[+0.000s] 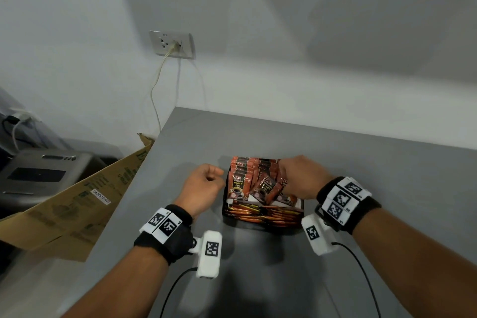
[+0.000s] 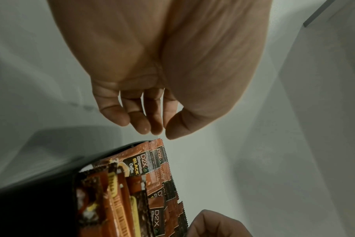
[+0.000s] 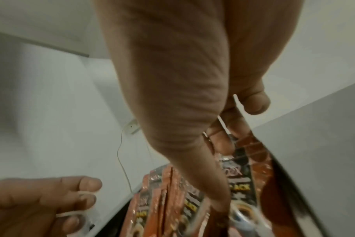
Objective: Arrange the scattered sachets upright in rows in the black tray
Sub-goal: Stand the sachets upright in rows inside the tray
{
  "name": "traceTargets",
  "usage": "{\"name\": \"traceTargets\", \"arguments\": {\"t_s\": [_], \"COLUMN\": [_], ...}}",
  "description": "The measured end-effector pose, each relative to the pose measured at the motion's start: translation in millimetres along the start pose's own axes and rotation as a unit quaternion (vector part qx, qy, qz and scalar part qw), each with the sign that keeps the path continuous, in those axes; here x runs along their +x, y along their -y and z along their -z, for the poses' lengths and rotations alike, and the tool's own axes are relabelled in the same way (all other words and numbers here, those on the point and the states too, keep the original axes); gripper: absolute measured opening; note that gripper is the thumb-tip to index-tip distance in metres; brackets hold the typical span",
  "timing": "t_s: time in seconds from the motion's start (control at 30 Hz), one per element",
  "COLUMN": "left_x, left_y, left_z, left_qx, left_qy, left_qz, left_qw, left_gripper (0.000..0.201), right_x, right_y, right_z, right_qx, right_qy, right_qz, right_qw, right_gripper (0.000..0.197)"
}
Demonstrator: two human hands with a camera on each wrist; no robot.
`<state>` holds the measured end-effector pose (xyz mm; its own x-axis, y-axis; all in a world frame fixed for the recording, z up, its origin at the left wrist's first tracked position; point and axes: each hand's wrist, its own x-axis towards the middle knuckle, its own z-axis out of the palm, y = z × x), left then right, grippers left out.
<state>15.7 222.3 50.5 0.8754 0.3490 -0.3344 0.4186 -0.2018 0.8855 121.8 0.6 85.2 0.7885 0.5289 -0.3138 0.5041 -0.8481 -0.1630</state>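
Inside the black tray [image 1: 224, 204], upright rows of sachets [image 1: 240, 183], right hand [image 1: 300, 178] among them

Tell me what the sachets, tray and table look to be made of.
Sachets: glossy printed foil or plastic film, judging by the sheen and serrated edges. Tray: black, probably plastic; the finish is hard to judge. Table: smooth matte grey, perhaps laminate.

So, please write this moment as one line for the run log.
left hand: beside black tray, loosely curled, empty | right hand: in tray, fingers among upright coffee sachets | one sachet tilted
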Motion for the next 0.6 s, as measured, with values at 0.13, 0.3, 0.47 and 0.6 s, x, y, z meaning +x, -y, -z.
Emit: {"name": "traceTargets", "arguments": {"t_s": [0.13,0.3,0.47,0.6], "left_x": [-3.2,-6.7,-4.6,-4.7], "left_y": [-5.4,-7.6,-2.1,-1.6], "left_z": [-3.9,-1.1,4.7,3.4], "left_qx": [0.005,0.012,0.031,0.035], "left_qy": [0.009,0.012,0.009,0.015], "left_qz": [-0.006,-0.006,0.003,0.006], "left_qw": [1.0,1.0,0.999,0.999], "left_gripper": [0.014,0.015,0.017,0.016], "right_x": [0.5,12.9,21.1,24.1], "right_y": [-4.3,-1.0,-4.1,-6.1], "right_z": [-8.4,-18.3,-15.9,-19.0], "right_qx": [-0.073,-0.107,-0.127,-0.115], "right_qy": [-0.007,-0.027,-0.049,-0.057], "right_qz": [0.038,0.052,0.052,0.046], "right_qw": [0.997,0.992,0.989,0.991], "right_gripper": [0.031,0.013,0.007,0.006]}}
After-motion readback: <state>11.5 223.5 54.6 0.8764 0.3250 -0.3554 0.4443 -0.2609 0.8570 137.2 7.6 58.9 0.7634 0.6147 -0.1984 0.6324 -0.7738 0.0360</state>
